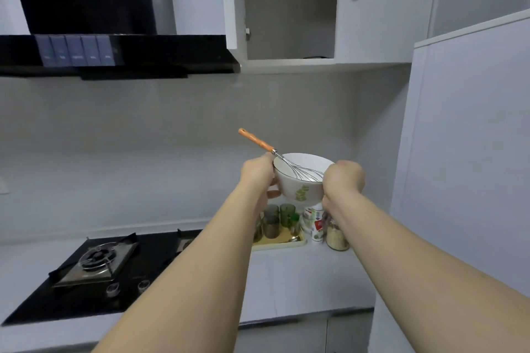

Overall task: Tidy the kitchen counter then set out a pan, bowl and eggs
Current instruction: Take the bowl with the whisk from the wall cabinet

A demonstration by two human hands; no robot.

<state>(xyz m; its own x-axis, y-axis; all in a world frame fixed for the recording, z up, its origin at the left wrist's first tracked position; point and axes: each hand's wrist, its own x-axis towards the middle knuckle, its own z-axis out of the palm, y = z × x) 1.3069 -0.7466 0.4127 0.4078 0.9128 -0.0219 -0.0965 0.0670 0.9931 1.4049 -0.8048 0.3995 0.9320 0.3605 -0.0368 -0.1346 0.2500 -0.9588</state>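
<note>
Both my hands hold a white bowl (298,183) with a green leaf pattern up in the air above the counter. My left hand (258,173) grips its left side and my right hand (342,178) grips its right side. A wire whisk (282,156) with an orange wooden handle lies in the bowl, its handle sticking out up and to the left over my left hand. Above stands an upper cabinet (289,8) with its door open, the inside looking bare.
A yellow tray (282,242) with several green glass jars sits on the white counter (304,278) below the bowl, next to a white bottle (315,223) and a jar of grains (337,236). A black gas hob (97,264) lies left, range hood (114,51) above. A tall white panel (464,152) stands right.
</note>
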